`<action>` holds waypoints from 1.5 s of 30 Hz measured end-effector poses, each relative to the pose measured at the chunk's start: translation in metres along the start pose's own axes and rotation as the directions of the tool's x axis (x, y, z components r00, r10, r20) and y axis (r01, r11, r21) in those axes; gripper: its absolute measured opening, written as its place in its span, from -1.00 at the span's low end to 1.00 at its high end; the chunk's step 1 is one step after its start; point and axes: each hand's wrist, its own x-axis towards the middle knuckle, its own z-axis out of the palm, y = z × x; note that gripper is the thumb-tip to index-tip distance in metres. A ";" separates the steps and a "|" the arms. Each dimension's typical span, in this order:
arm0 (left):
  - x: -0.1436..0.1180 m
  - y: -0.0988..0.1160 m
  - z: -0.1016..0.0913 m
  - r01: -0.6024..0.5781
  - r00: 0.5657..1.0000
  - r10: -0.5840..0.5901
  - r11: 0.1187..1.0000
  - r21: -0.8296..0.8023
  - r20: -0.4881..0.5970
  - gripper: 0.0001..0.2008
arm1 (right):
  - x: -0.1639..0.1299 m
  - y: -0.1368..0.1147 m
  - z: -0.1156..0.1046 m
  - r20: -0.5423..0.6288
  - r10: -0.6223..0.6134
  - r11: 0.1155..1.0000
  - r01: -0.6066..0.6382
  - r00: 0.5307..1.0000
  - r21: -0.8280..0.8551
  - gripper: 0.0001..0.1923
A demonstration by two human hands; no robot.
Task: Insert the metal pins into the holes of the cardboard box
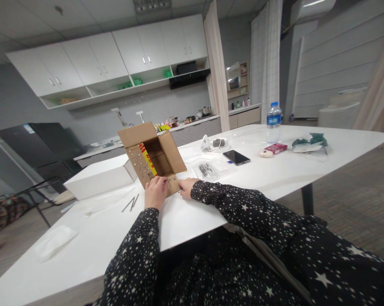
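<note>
An open brown cardboard box [156, 155] lies on its side on the white table [284, 174], flaps spread, with a red and yellow item [147, 161] inside. My left hand [155, 193] rests on the box's near lower flap, fingers curled over its edge. My right hand [187, 187] lies just right of that flap, fingers touching its edge near the table surface. Both sleeves are black with white stars.
A white box [99, 176] stands left of the cardboard box, thin metal rods [130, 204] in front of it. A plastic bag of small parts [206, 170], a phone [236, 157], a water bottle [274, 122], a red packet [275, 148] and green cloth [309, 142] lie to the right.
</note>
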 end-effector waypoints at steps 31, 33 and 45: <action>0.000 0.005 -0.007 0.093 0.980 -0.103 0.993 0.071 0.168 -0.72 | 0.002 0.000 0.001 0.007 -0.002 1.000 0.002 1.000 0.005 -0.69; 0.000 0.005 -0.008 0.094 0.979 -0.104 0.993 0.068 0.176 -0.72 | 0.002 0.000 0.001 0.003 -0.007 1.000 0.007 1.000 0.006 -0.69; -0.001 0.005 -0.007 0.098 0.978 -0.104 0.994 0.040 0.184 -0.72 | 0.002 0.000 0.002 -0.004 0.002 1.000 -0.002 1.000 0.013 -0.69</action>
